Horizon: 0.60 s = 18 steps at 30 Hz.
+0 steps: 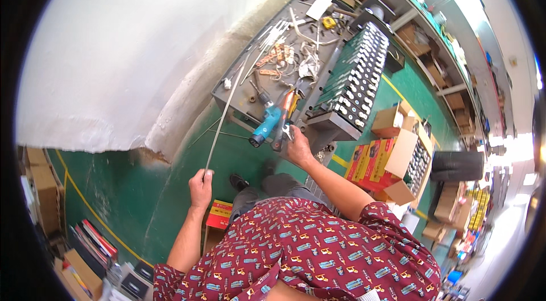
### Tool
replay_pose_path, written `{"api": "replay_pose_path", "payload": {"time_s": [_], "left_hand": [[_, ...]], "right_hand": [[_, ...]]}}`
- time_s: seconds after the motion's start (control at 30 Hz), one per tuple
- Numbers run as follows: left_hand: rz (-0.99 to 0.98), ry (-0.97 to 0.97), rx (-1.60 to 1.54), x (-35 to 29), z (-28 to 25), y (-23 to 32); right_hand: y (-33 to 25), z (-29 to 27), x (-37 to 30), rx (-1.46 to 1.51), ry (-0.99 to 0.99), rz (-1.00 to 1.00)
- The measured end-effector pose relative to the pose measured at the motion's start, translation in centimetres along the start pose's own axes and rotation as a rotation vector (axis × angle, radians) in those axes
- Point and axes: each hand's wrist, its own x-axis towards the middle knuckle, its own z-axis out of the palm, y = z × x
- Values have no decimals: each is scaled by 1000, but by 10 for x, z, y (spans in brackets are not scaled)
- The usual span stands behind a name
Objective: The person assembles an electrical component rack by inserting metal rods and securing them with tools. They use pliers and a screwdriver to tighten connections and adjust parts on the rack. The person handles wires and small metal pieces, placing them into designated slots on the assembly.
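Observation:
My left hand (200, 187) is closed around the lower end of a long thin metal rod (220, 120). The rod slants up and away past the near corner of the grey workbench (239, 76). At the bench's near edge my right hand (298, 147) is closed on a small silver tool that looks like a wrench (287, 130); its fingers partly cover it. Just left of that hand lies a blue cordless drill (265, 127). Orange-handled pliers (288, 100) and other hand tools lie beside the drill.
A long rack of black-and-white pieces (358, 79) stands along the bench's right side. Thin rods (273, 36), a yellow tape measure (329, 22) and scraps litter the bench top. Open cardboard boxes (405, 150) and red-yellow cartons (369, 160) stand at right. A white wall (125, 62) rises at left.

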Motion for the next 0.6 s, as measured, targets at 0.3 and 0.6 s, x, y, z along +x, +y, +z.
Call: {"api": "replay_pose_path", "payload": {"time_s": [0.3,0.6], "left_hand": [[-16,-362,-258,128,44,58],[-124,-459,-230,221,1,30]], "right_hand": [[-8,27,12,-11,286,-7],[-26,30,10,-392,395,106]]}}
